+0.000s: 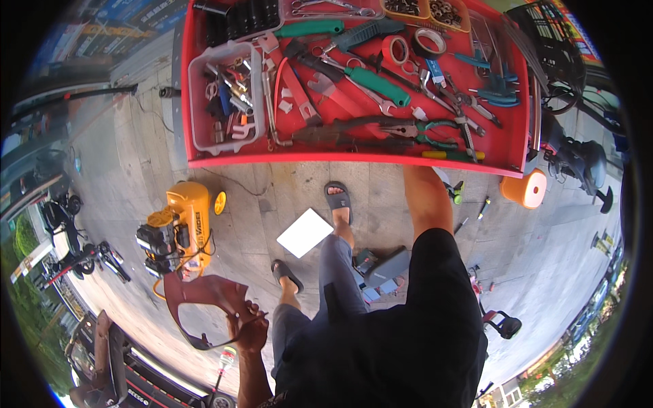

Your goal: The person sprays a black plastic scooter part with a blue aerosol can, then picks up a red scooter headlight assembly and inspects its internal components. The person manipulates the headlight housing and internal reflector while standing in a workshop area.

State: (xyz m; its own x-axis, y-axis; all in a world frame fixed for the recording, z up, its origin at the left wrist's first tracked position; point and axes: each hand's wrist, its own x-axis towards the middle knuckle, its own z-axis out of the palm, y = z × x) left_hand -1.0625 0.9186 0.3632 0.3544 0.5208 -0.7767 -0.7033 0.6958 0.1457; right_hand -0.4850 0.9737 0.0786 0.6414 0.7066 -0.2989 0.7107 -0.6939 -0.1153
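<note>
My left hand is closed round the edge of a curved, dark reddish-brown plastic panel with a large opening. The panel hangs low at my left, in front of a yellow air compressor. My right forearm reaches up to the front edge of a red tool drawer, and the drawer hides the hand. In the drawer lie green-handled pliers, a green-handled screwdriver, several spanners and rolls of tape. A clear plastic bin of sockets and bits stands at its left.
The yellow air compressor stands on the paved floor at left. A white sheet lies between it and my feet. Near my right leg is a dark case. An orange, round-cornered object sits right of the drawer. Parked scooters line the left.
</note>
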